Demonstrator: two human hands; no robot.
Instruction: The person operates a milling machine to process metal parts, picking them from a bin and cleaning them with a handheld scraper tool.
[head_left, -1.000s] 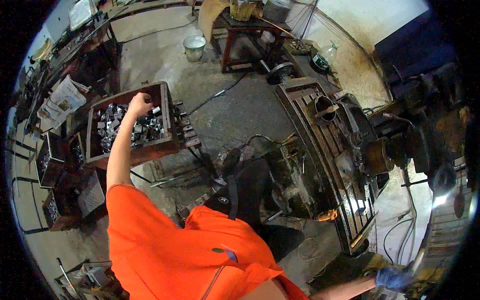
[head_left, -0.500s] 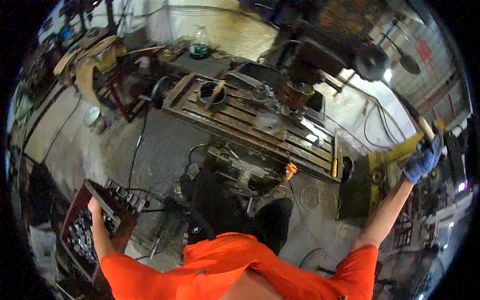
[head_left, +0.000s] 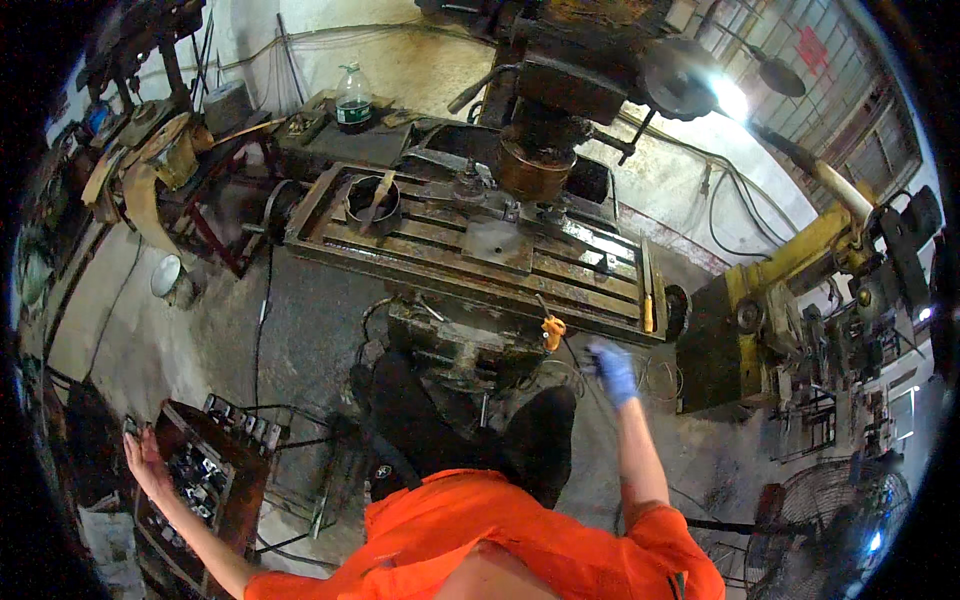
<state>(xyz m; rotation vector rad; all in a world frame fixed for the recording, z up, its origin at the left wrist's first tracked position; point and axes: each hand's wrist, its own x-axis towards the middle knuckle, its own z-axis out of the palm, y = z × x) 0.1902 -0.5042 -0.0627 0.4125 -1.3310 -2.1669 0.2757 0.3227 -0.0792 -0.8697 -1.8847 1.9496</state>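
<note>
A small metal piece point(head_left: 130, 427) is pinched at the fingertips of the bare left hand point(head_left: 150, 465), its grip nearly closed, by the left side of the brown box point(head_left: 242, 488). It is best gripped firmly and lifted clear of the rim. The gloved right hand point(head_left: 613, 372) is poised near the orange-handled tool point(head_left: 552, 334); whether its blurred grip is closed cannot be told.

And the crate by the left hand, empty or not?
Not empty: the crate holds loose metal parts; how full, I cannot tell.
</note>
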